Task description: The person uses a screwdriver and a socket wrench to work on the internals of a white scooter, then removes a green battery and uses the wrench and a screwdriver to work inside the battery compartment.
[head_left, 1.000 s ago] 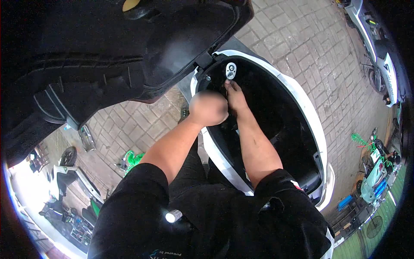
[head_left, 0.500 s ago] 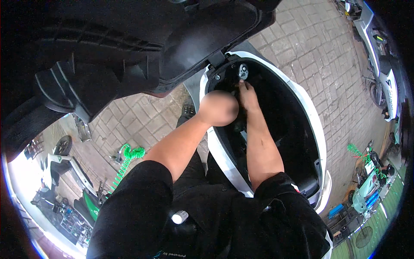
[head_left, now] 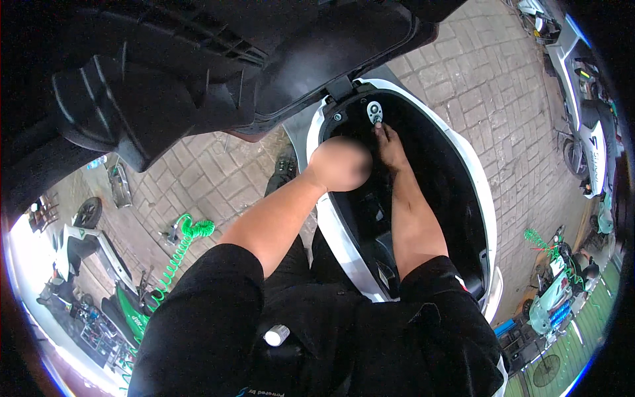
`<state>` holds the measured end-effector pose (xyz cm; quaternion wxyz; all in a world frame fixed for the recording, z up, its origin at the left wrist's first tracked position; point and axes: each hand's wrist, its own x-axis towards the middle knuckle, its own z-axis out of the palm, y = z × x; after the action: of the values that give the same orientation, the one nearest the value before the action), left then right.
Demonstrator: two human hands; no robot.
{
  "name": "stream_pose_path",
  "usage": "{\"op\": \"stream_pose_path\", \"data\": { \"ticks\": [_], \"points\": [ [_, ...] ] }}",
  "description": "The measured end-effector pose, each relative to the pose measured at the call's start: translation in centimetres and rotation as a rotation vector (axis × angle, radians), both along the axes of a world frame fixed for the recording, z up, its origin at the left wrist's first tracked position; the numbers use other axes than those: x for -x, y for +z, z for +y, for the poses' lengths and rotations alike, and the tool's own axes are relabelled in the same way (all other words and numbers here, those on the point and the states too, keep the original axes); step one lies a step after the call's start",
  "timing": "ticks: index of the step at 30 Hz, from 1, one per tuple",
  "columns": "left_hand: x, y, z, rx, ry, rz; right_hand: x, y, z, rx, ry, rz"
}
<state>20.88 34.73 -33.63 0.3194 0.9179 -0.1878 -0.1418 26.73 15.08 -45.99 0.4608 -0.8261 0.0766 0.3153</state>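
Note:
I lean over a white scooter with its black seat point(head_left: 198, 73) tipped up at the top left. Below it lies the black under-seat compartment point(head_left: 436, 178) with a white rim point(head_left: 477, 192). My right hand point(head_left: 391, 147) reaches deep into the compartment, its fingertips just under a small silver latch bracket point(head_left: 374, 111) on the front wall. My left hand point(head_left: 340, 165) is blurred and hovers over the compartment's left rim, close beside the right hand. Anything held by either hand is hidden.
Grey paving bricks point(head_left: 463, 73) surround the scooter. A green coiled hose point(head_left: 185, 241) lies on the ground at left near parked scooters point(head_left: 92, 258). More scooters stand at the right edge point(head_left: 589, 139) and lower right point(head_left: 555, 291).
My view has shifted, so the seat and compartment sit further right and higher. My right hand has reached up closer to the silver bracket. The left hand stays beside it.

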Motion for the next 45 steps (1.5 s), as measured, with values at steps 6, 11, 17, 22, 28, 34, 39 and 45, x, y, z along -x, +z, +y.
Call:
{"op": "stream_pose_path", "data": {
  "ticks": [6,11,17,22,28,34,39,45],
  "points": [
    [0.1,-0.2,0.1,-0.002,0.004,0.005,0.7,0.6,0.9,0.023,-0.07,-0.03],
    [0.3,-0.4,0.1,0.046,0.025,-0.069,-0.1,1.0,0.8,-0.074,-0.054,-0.017],
    [0.4,-0.4,0.2,0.061,0.032,-0.076,-0.4,2.2,1.4,0.009,0.002,-0.076],
    [0.5,-0.8,0.0,0.051,0.037,-0.072,0.5,2.7,2.5,0.093,-0.066,-0.136],
    [0.6,-0.7,0.1,0.06,0.051,-0.104,-0.4,1.7,1.7,0.041,-0.072,0.046],
    [0.2,-0.3,0.0,0.034,0.02,-0.078,-1.0,1.0,1.0,0.118,-0.022,-0.065],
    [0.3,-0.2,0.3,0.019,0.025,-0.045,-2.7,4.0,1.4,0.157,0.195,0.051],
    [0.5,-0.4,0.2,0.043,0.032,-0.057,-3.7,4.2,0.7,0.122,0.291,0.069]
  ]
}}
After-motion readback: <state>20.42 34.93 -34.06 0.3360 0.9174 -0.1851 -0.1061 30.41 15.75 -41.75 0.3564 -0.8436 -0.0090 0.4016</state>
